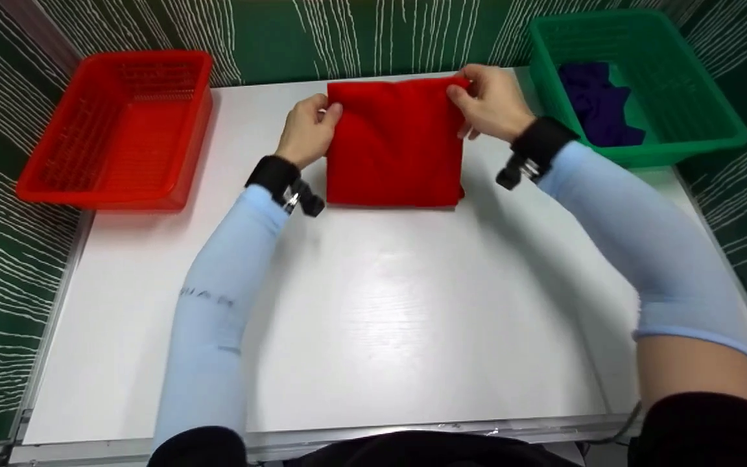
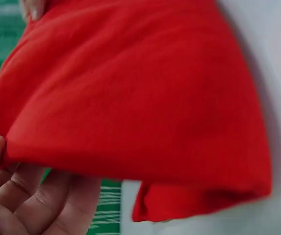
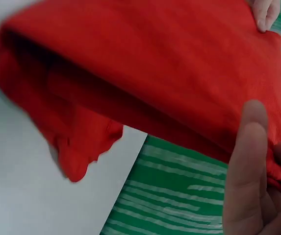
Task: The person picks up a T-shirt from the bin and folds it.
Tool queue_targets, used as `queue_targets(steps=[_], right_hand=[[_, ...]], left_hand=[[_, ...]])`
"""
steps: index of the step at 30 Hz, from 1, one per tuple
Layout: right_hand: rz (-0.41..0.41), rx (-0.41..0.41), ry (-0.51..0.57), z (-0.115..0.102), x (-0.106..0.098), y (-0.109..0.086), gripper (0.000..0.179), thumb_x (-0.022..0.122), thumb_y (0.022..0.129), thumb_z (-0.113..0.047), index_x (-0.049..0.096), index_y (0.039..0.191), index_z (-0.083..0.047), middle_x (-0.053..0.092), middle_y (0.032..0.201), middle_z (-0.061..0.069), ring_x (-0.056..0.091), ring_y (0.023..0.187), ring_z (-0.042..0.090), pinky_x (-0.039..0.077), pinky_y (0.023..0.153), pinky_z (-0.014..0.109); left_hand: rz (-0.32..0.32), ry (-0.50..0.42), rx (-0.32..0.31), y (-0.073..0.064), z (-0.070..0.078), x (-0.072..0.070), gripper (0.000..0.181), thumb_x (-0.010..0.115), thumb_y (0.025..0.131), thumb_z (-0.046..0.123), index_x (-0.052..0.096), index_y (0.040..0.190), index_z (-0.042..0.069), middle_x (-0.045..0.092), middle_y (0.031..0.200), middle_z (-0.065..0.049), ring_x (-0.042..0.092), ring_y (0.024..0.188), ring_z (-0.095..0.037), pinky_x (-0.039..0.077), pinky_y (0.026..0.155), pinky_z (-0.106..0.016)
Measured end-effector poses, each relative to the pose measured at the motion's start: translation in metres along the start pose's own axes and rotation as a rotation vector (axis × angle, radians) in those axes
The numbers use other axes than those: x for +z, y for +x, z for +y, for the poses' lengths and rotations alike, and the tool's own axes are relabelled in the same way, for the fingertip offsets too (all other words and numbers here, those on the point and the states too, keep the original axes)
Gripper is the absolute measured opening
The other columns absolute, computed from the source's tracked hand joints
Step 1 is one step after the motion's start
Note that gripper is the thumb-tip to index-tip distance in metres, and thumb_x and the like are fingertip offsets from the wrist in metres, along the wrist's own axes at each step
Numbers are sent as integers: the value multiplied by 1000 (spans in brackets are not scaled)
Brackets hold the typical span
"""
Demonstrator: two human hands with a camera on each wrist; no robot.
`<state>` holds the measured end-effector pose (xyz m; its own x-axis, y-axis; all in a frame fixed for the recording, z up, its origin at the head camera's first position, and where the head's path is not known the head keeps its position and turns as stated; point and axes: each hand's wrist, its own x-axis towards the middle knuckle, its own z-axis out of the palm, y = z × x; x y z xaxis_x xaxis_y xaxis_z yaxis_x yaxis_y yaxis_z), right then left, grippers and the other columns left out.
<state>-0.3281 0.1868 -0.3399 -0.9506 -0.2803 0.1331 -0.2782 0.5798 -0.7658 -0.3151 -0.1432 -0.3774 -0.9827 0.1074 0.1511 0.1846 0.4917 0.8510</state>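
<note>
A red cloth (image 1: pixel 393 146), folded into a rough square, is held up by its far corners at the back of the white table. My left hand (image 1: pixel 308 130) pinches its far left corner, thumb on top and fingers beneath, as the left wrist view of the cloth (image 2: pixel 140 98) shows. At the far right corner my right hand (image 1: pixel 493 104) pinches the cloth between thumb and fingers. In the right wrist view the folded layers of the cloth (image 3: pixel 169 73) part along the side, and a loose end hangs below near the table.
A red plastic basket (image 1: pixel 182 188) stands at the back left of the white table (image 1: pixel 380 324). At the back right is a green basket (image 1: pixel 672 152) with a crumpled purple cloth (image 1: pixel 600 107) inside. A green wall with white streaks (image 1: pixel 373 39) rises behind.
</note>
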Motion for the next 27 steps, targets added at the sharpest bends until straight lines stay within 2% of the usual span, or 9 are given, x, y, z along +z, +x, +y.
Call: queue_targets(steps=[3, 7, 10, 14, 15, 18, 22, 24, 27], right_hand=[[32, 60, -31, 10, 13, 23, 32, 57, 117, -24, 66, 138, -1, 67, 78, -8, 67, 51, 2, 59, 52, 21], [43, 182, -112, 23, 34, 45, 38, 57, 116, -23, 63, 149, -5, 66, 84, -4, 65, 51, -1, 59, 53, 19], [32, 253, -202, 35, 48, 52, 40, 56, 115, -19, 60, 153, -8, 69, 102, 5, 69, 61, 2, 60, 58, 19], [-6, 292, -301, 49, 64, 50, 50, 57, 111, -14, 53, 161, -6, 70, 139, 22, 76, 109, 25, 66, 97, 36], [-13, 292, -321, 51, 67, 48, 54, 58, 110, -14, 50, 163, -5, 67, 147, 25, 72, 122, 31, 62, 108, 42], [-38, 285, -349, 51, 70, 44, 70, 59, 107, -15, 34, 172, -5, 43, 173, 29, 57, 150, 46, 48, 129, 55], [-71, 187, -430, 44, 71, 36, 81, 61, 108, -25, 21, 176, -6, 8, 186, 28, 52, 153, 54, 48, 128, 60], [-91, 94, -484, 39, 74, 31, 84, 64, 109, -33, 22, 177, -5, 1, 188, 26, 48, 157, 55, 46, 129, 64], [-161, -34, -551, 33, 81, 28, 93, 64, 108, -51, 22, 178, -6, -4, 190, 22, 28, 171, 52, 33, 135, 71]], left_hand=[[7, -61, -140, 15, -9, 10, 24, 54, 119, 31, 63, 110, 11, 56, 89, 4, 54, 84, -9, 44, 75, -23], [-96, -133, -338, 22, -27, 21, 40, 68, 112, 33, 55, 142, 10, 63, 127, -5, 61, 115, -18, 52, 101, -28], [-198, -99, -470, 41, -68, 37, 77, 83, 101, 30, 41, 164, 17, 54, 163, -5, 57, 141, -23, 49, 122, -37], [-279, 67, -511, 66, -123, 59, 102, 91, 93, 29, 30, 174, 20, 42, 178, -3, 49, 155, -22, 40, 133, -37], [-297, 108, -511, 67, -125, 62, 106, 92, 92, 29, 26, 176, 20, 41, 180, -3, 48, 157, -22, 39, 135, -37], [-319, 279, -474, 56, -102, 62, 111, 88, 95, 34, 17, 179, 14, 44, 179, -8, 52, 156, -25, 40, 135, -38], [-233, 528, -322, 21, -43, 58, 106, 76, 102, 46, 15, 179, 8, 49, 173, -19, 62, 147, -36, 53, 126, -46], [-212, 622, -213, 8, -22, 59, 112, 74, 101, 58, 13, 179, 8, 38, 179, -22, 54, 156, -41, 50, 128, -53], [-288, 737, -63, 5, -12, 69, 139, 73, 88, 85, 3, 182, 10, 5, 191, -18, 18, 176, -44, 31, 140, -62]])
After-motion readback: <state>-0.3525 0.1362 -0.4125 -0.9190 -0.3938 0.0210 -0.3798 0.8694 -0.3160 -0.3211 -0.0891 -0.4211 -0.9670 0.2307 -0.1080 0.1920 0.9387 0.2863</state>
